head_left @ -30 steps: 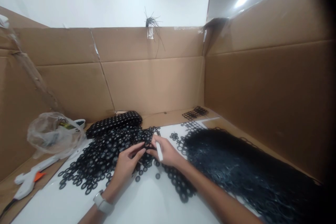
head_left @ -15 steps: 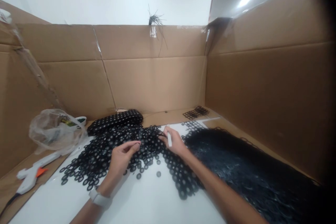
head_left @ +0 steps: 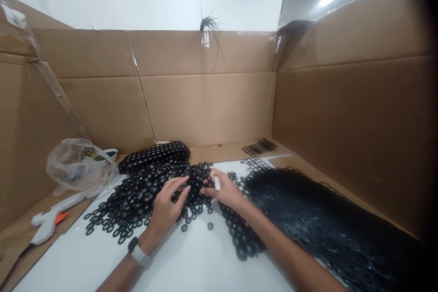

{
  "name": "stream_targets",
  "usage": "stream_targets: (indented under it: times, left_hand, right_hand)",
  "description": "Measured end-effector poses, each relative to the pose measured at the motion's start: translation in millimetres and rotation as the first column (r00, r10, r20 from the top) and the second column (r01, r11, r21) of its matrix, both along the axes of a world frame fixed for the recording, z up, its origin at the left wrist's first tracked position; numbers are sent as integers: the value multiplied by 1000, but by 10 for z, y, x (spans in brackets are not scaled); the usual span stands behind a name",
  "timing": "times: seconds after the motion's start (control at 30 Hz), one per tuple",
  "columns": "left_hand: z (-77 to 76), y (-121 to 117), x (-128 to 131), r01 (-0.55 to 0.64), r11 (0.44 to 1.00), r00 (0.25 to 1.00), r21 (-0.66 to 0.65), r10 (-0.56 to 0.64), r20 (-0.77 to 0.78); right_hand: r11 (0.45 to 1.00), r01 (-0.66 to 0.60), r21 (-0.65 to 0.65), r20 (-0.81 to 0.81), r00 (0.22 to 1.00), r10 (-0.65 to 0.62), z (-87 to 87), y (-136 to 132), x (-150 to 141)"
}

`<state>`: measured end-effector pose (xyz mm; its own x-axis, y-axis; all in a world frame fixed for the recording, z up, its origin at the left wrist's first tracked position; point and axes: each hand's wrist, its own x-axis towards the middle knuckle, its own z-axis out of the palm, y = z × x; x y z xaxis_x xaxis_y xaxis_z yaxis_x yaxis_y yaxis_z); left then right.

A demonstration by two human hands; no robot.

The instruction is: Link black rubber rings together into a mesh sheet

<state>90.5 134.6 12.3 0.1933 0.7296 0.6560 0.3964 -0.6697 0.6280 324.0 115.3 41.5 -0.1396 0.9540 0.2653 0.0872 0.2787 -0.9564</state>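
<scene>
My left hand [head_left: 167,203], with a watch on its wrist, hovers at the front of a heap of small black rings [head_left: 137,194], thumb and fingers apart. A short white pen-like stick [head_left: 217,183] is tucked in the fingers of my right hand [head_left: 227,191], whose thumb and forefinger point towards the left hand with a gap between them. Whether a ring sits at the fingertips is too blurred to tell. Below the right hand, a strip of linked black rings [head_left: 242,239] lies on the white board [head_left: 191,264].
A glue gun [head_left: 46,226] lies at the left, with a clear plastic bag [head_left: 78,171] behind it. A rolled black ring sheet [head_left: 157,153] rests behind the heap. A large dark mass [head_left: 308,219] covers the right side. Cardboard walls [head_left: 205,105] enclose the board.
The left thumb and fingers have spread from a pinch, and that hand has moved right and slightly up. The right fingertips have parted; the white stick stays in that hand. The view shifted slightly.
</scene>
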Motion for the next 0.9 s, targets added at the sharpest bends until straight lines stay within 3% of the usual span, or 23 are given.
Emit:
stream_targets:
  times: [0.23,0.43,0.73,0.9]
  left_hand:
    - [-139,-30,109,99,991,995,-91,-98,18]
    - [-124,-49,105,170,975,985,-144,-173,-4]
    - [-99,40,50,154,974,988,-165,-156,1]
    - [-72,143,-132,58,990,998,-128,-60,-13]
  right_hand:
    - [995,-32,97,-14,999,34,32,-85,-108]
    - [994,0,109,52,999,-6,-18,-73,-117]
    - [992,-3,130,78,997,-7,-39,10,-30]
    - [954,255,155,165,946,-280,-106,201,250]
